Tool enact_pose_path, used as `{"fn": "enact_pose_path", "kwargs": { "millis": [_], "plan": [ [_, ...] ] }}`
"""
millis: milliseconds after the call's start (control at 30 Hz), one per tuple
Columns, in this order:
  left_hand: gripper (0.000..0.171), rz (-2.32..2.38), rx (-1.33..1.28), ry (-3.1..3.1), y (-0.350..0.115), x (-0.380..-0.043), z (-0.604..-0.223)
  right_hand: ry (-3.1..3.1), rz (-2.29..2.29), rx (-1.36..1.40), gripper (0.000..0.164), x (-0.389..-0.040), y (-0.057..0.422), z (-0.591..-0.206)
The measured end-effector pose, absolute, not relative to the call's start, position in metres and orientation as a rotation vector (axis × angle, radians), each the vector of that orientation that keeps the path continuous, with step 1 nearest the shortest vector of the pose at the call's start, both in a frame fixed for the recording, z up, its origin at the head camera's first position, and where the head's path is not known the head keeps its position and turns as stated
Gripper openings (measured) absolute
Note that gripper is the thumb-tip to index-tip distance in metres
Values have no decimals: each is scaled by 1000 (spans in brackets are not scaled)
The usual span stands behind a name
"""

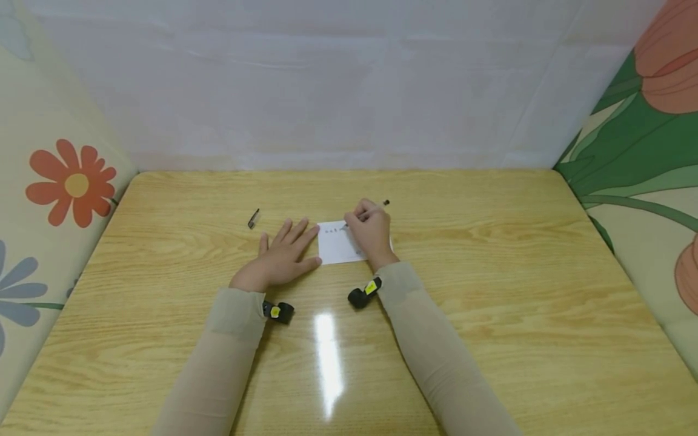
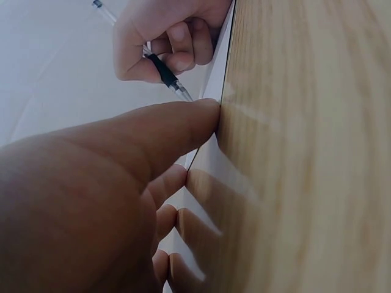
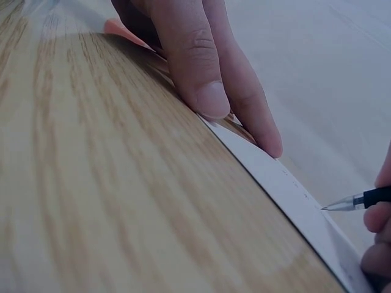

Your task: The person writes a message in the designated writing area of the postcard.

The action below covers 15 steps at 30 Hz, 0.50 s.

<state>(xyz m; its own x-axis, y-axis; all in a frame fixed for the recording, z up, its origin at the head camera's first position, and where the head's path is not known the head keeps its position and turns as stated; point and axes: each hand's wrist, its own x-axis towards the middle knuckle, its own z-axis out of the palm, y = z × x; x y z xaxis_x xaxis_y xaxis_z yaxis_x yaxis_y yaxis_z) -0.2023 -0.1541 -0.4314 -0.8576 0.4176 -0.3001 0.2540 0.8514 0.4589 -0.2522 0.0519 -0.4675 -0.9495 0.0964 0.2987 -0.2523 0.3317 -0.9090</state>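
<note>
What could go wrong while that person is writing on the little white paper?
The paper might slip or turn, since the left hand only touches it at its left edge. The right hand, holding the pen, covers part of the paper, so it might smudge the small marks if it slides over them. The cap lies loose near the left hand and could get knocked away.

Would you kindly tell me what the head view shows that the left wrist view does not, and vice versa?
Only the head view shows the loose cap, red flower and written marks. Only the left wrist view shows the dark pen grip and tucked lower right-hand fingers. Both share the left hand, right hand, pen, paper and table.
</note>
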Motion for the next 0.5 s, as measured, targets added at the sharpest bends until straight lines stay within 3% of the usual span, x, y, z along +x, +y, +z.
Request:
{"fn": "enact_pose_path", "kwargs": {
  "millis": [500],
  "plan": [
    [75, 569, 521, 2638, -160, -207, -440, -2311, 1655, 137, 19, -254, 48, -470]
  ]
}}
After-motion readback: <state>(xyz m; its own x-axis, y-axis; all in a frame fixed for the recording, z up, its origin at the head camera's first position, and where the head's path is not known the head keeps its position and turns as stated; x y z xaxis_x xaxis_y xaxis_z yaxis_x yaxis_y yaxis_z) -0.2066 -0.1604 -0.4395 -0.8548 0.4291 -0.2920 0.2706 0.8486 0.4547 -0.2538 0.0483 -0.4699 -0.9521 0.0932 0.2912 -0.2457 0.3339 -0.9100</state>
